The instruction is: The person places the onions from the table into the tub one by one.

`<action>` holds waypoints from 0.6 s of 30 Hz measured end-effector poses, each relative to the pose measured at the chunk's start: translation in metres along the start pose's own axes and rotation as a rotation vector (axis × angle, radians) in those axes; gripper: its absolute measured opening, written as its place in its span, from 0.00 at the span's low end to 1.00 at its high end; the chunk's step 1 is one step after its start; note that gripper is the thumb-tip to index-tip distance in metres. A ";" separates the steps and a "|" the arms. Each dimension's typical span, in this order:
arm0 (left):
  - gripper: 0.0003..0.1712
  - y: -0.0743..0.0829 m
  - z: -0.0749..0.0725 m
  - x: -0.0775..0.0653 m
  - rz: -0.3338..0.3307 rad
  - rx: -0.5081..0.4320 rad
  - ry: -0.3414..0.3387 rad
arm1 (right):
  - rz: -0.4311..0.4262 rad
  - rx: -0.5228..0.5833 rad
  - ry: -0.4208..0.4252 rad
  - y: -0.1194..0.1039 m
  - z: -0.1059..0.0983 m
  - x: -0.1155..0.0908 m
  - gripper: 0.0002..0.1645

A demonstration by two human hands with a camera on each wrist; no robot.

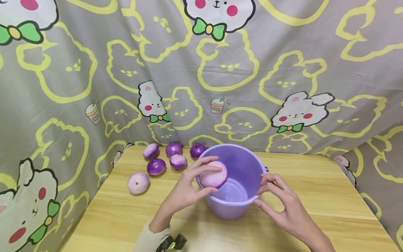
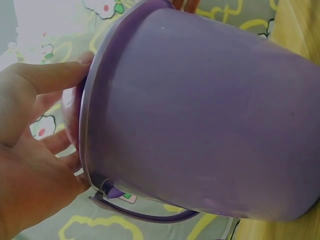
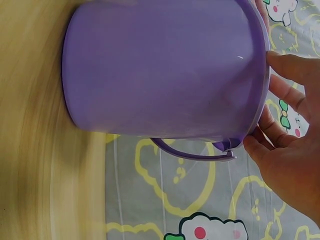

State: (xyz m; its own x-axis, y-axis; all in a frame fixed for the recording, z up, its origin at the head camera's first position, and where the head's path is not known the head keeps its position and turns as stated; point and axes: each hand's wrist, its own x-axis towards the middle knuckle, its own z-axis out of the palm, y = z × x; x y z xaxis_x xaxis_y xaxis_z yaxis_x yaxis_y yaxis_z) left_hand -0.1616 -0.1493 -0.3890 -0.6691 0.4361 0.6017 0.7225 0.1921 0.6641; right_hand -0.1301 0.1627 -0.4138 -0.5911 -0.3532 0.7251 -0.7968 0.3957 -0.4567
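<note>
Pale-purple round onion (image 1: 215, 180) sits in the head view's lower centre, held by the left hand (image 1: 186, 188) at the mouth of a purple plastic bucket (image 1: 228, 211), whose rim the right hand (image 1: 292, 213) pinches. On my left-wrist feed, the bucket hides part of the onion.

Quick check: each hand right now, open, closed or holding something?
Left hand: holding an onion.
Right hand: holding the purple bucket by its rim.

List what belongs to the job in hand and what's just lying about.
Job, apparently:
onion in left hand
bucket, right hand at its rim
probably the other six onions

Just surroundings:
table
patterned curtain
</note>
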 end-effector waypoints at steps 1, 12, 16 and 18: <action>0.30 0.000 0.000 0.000 -0.001 0.008 -0.004 | -0.001 0.001 0.001 0.000 0.000 0.000 0.26; 0.26 -0.001 -0.001 -0.001 -0.003 0.042 -0.008 | -0.005 0.007 0.006 0.000 0.000 0.001 0.26; 0.25 -0.002 -0.002 0.000 0.013 0.020 0.005 | -0.003 0.009 0.005 0.000 0.000 0.001 0.26; 0.24 -0.002 -0.002 0.000 0.016 0.013 0.012 | -0.002 0.010 0.006 0.000 0.000 0.000 0.26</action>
State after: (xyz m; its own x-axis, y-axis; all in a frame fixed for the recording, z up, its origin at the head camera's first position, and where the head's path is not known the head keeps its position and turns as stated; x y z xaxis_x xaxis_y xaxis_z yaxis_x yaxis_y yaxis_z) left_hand -0.1633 -0.1518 -0.3894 -0.6591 0.4286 0.6180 0.7355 0.1962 0.6484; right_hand -0.1306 0.1625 -0.4137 -0.5887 -0.3493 0.7290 -0.7992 0.3864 -0.4603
